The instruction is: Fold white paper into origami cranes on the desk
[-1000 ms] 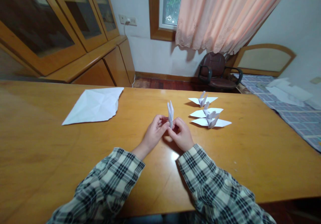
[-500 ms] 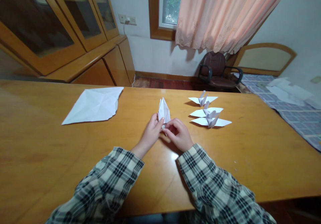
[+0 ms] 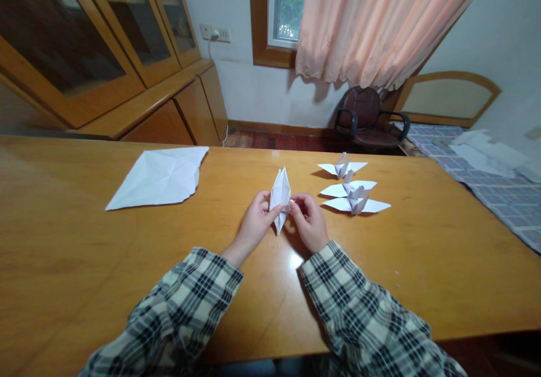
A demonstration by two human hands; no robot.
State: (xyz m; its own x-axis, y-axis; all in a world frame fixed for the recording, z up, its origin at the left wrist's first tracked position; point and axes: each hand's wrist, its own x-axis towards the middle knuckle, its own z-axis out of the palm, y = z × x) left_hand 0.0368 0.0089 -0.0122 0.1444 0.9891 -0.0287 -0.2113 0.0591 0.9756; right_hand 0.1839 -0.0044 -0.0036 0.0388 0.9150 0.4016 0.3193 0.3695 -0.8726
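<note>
A narrow, diamond-shaped piece of folded white paper (image 3: 280,188) is held upright between my hands, just above the table. My left hand (image 3: 256,219) grips it from the left, thumb across its front and fingers behind. At its right edge my right hand (image 3: 308,219) pinches the paper between thumb and fingertips. Three finished white paper cranes stand to the right: a far one (image 3: 341,167), a middle one (image 3: 338,190) and a near one (image 3: 359,203). On the left lies a creased sheet of white paper (image 3: 163,177), unfolded, with one ragged edge.
The wooden table (image 3: 127,287) spans the view. Behind it are a glass-doored cabinet (image 3: 152,106) at left, a brown armchair (image 3: 366,115), a pink curtain (image 3: 372,22), and at right a bed (image 3: 486,180) with white papers on it.
The folded paper has turned and now shows as a longer diamond, its lower point visible below my left thumb. My right hand has shifted slightly up and right along its edge.
</note>
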